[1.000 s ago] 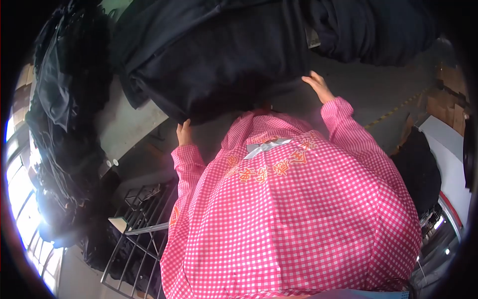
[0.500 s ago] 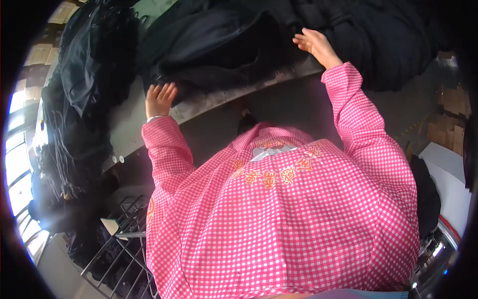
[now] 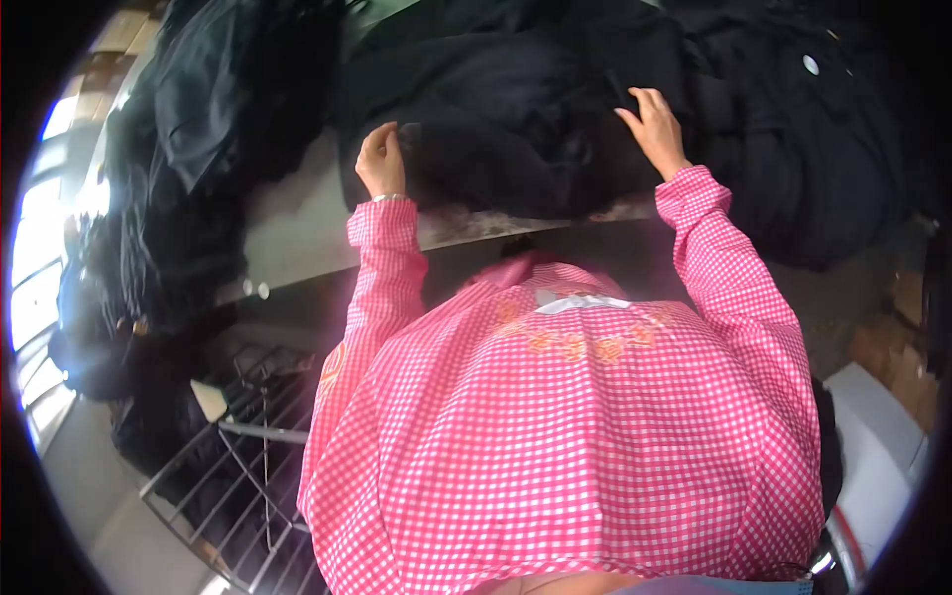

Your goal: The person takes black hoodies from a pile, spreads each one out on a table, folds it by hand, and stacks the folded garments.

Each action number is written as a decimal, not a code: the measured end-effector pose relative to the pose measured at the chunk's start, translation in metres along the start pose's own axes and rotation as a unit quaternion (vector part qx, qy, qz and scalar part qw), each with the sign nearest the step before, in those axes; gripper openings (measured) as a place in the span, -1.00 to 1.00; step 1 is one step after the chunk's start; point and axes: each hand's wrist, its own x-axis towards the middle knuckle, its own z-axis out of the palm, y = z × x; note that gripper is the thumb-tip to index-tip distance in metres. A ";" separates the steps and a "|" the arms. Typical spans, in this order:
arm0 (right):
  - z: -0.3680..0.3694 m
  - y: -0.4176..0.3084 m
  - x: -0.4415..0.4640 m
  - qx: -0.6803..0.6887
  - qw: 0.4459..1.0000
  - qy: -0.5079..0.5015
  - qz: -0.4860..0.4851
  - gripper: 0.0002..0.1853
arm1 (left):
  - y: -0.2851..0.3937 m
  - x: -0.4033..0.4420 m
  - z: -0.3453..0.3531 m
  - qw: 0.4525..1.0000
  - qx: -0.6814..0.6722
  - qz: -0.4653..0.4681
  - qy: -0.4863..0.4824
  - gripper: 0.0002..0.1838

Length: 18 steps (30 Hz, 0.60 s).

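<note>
A black garment [image 3: 496,129] lies spread over the table in front of me, its fabric rumpled. My left hand [image 3: 381,161] is at the garment's left part, fingers curled in a pinch on the dark cloth. Over the right part is my right hand [image 3: 656,131], its thumb and fingers apart and slightly bent, close to the fabric. Whether those fingertips touch the cloth is hard to make out against the black.
More dark cloth hangs in a heap [image 3: 213,119] at the left. Another dark pile [image 3: 793,149] lies to the right. The pale table edge [image 3: 297,223] shows below the garment. A wire rack [image 3: 248,446] stands low left, and a white box [image 3: 873,426] low right.
My left hand has moved up and right, going from spread fingers to a pinch. My right hand is lower and slightly right. The black garment lies flatter and the view has shifted.
</note>
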 end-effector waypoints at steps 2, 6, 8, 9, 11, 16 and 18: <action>0.019 0.016 0.005 -0.070 0.997 -0.014 -0.021 -0.74 | -0.008 0.014 -0.010 0.994 -0.045 -0.088 0.045 -0.88; 0.026 0.036 0.011 -0.046 0.994 -0.092 0.034 -0.69 | 0.013 0.028 -0.019 0.994 -0.007 -0.093 0.061 -0.89; 0.022 0.038 0.016 -0.031 0.996 -0.073 0.044 -0.68 | 0.010 0.028 -0.007 0.997 0.064 0.041 0.018 -0.89; 0.018 0.038 0.018 -0.018 0.997 -0.051 0.055 -0.67 | 0.011 0.027 0.000 0.997 0.063 0.041 0.017 -0.89; 0.008 0.036 0.020 0.005 0.997 -0.007 0.074 -0.66 | 0.008 0.025 0.015 0.962 0.167 0.210 -0.061 -0.84; 0.017 0.037 0.003 -0.117 0.990 -0.070 0.034 -0.68 | -0.021 0.012 0.056 0.953 0.238 0.095 -0.163 -0.77; 0.019 0.036 -0.003 -0.128 0.987 -0.088 0.033 -0.70 | -0.025 0.023 0.060 0.937 0.250 0.022 -0.242 -0.74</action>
